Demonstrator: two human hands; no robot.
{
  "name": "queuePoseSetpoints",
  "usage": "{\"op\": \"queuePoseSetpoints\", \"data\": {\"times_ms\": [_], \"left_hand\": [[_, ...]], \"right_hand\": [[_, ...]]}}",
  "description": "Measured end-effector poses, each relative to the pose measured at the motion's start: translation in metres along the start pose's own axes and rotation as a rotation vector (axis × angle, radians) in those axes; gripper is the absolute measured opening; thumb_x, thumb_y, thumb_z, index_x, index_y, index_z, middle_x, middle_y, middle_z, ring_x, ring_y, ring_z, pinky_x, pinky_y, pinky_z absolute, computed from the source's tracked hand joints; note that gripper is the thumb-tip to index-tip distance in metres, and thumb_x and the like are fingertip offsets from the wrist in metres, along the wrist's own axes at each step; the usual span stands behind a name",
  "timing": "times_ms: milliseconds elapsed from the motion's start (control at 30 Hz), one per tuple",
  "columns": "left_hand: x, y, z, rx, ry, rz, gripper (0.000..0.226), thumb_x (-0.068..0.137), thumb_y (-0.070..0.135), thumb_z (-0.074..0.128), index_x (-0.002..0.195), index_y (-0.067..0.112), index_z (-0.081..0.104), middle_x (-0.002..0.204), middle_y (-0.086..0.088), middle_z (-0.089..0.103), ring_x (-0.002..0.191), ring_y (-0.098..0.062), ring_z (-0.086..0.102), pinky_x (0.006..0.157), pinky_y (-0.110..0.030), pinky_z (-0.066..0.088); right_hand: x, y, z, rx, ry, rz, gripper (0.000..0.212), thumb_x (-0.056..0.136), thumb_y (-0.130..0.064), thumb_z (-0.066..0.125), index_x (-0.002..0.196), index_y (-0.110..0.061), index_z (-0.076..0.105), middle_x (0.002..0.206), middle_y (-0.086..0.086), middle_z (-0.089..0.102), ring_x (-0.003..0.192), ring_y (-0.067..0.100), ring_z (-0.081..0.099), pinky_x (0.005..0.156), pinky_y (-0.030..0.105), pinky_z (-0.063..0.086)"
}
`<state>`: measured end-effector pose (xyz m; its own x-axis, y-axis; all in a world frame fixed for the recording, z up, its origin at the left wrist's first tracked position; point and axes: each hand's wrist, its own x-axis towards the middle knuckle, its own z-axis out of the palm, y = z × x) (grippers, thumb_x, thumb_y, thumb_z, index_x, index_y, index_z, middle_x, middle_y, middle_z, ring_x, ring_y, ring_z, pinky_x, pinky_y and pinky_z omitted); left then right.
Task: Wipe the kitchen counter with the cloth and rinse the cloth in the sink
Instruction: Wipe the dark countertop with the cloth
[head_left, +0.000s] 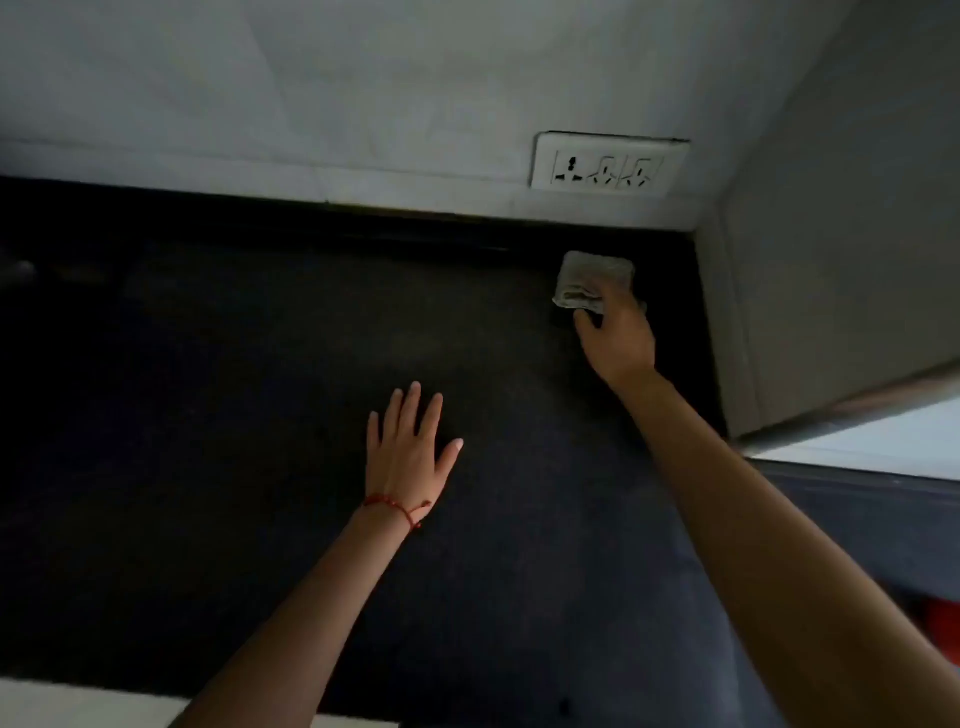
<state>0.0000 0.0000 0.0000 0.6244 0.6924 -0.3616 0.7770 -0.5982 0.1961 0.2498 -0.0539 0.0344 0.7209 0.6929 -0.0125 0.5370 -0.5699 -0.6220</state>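
A dark stone kitchen counter (260, 415) fills most of the head view. In its far right corner lies a folded pale grey cloth (592, 278). My right hand (618, 338) presses down on the cloth's near edge, fingers curled over it. My left hand (408, 447) lies flat on the counter's middle with fingers spread, holding nothing; a red thread bracelet circles its wrist. The sink is out of view.
A white wall runs behind the counter, with a white socket plate (608, 166) just above the cloth. A grey side wall (831, 260) closes the counter on the right. A red object (943, 618) shows low at the right edge.
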Motion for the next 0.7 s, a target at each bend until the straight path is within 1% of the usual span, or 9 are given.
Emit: {"op": "queuePoseSetpoints", "data": {"times_ms": [67,100,167,233,300,400,533,600,700], "left_hand": [[0.004,-0.003,0.005,0.037,0.021,-0.001,0.065,0.090,0.053,0.024,0.146,0.022,0.014,0.158,-0.008,0.009,0.146,-0.028,0.008,0.117,-0.050,0.010],[0.005,-0.005,0.008,0.052,0.035,0.007,0.067,0.088,0.055,0.021,0.146,0.021,0.017,0.157,-0.009,0.013,0.145,-0.029,0.012,0.116,-0.051,0.012],[0.006,-0.009,0.014,0.077,0.058,0.021,0.068,0.087,0.056,0.017,0.143,0.019,0.026,0.154,-0.012,0.026,0.141,-0.032,0.026,0.112,-0.053,0.022],[0.005,-0.010,0.015,0.084,0.068,0.026,0.067,0.089,0.058,0.015,0.139,0.018,0.036,0.147,-0.013,0.039,0.134,-0.033,0.040,0.105,-0.055,0.034],[0.006,-0.010,0.013,0.081,0.077,0.020,0.068,0.090,0.057,0.008,0.136,0.018,0.039,0.143,-0.013,0.045,0.130,-0.033,0.046,0.100,-0.055,0.039],[0.006,-0.010,0.015,0.086,0.088,0.023,0.070,0.090,0.057,0.004,0.136,0.018,0.039,0.143,-0.013,0.046,0.129,-0.033,0.046,0.100,-0.054,0.040],[0.006,-0.011,0.015,0.095,0.072,0.014,0.069,0.090,0.057,0.004,0.137,0.019,0.038,0.144,-0.012,0.045,0.130,-0.032,0.046,0.101,-0.053,0.040],[0.006,-0.011,0.014,0.095,0.069,0.015,0.069,0.090,0.057,0.004,0.136,0.019,0.037,0.143,-0.012,0.045,0.129,-0.032,0.047,0.101,-0.053,0.040],[0.006,-0.010,0.011,0.089,0.047,0.004,0.069,0.090,0.057,0.003,0.136,0.019,0.038,0.142,-0.013,0.047,0.128,-0.032,0.048,0.100,-0.053,0.041]], "right_hand": [[0.015,0.006,0.008,-0.150,-0.068,-0.058,0.056,0.088,-0.022,0.054,0.139,-0.012,0.034,0.148,0.013,0.033,0.135,0.031,0.033,0.109,0.044,0.031],[0.022,0.013,0.011,-0.230,-0.107,-0.070,0.061,0.088,-0.025,0.056,0.142,-0.013,0.029,0.152,0.012,0.027,0.139,0.030,0.026,0.111,0.046,0.025],[0.034,0.022,0.016,-0.327,-0.160,-0.071,0.072,0.086,-0.032,0.058,0.144,-0.014,0.021,0.154,0.010,0.020,0.141,0.029,0.019,0.114,0.050,0.020],[0.041,0.030,0.020,-0.368,-0.148,-0.092,0.075,0.084,-0.034,0.060,0.144,-0.015,0.020,0.153,0.011,0.022,0.140,0.030,0.022,0.114,0.050,0.024],[0.052,0.031,0.020,-0.365,-0.114,-0.111,0.073,0.084,-0.030,0.061,0.143,-0.013,0.024,0.151,0.013,0.027,0.138,0.030,0.027,0.114,0.045,0.026],[0.066,0.027,0.016,-0.367,-0.067,-0.114,0.065,0.084,-0.022,0.061,0.140,-0.009,0.030,0.146,0.017,0.035,0.133,0.032,0.034,0.109,0.041,0.031],[0.073,0.023,0.018,-0.559,-0.002,-0.148,0.049,0.086,-0.008,0.052,0.133,-0.004,0.038,0.135,0.020,0.046,0.122,0.035,0.043,0.095,0.045,0.041],[0.074,0.021,0.018,-0.596,0.007,-0.163,0.044,0.086,-0.007,0.051,0.129,-0.002,0.040,0.130,0.021,0.048,0.119,0.037,0.044,0.092,0.046,0.041],[0.071,0.016,0.012,-0.557,0.021,-0.160,0.042,0.084,-0.008,0.053,0.125,-0.002,0.046,0.126,0.022,0.052,0.118,0.037,0.046,0.093,0.045,0.039]]}}
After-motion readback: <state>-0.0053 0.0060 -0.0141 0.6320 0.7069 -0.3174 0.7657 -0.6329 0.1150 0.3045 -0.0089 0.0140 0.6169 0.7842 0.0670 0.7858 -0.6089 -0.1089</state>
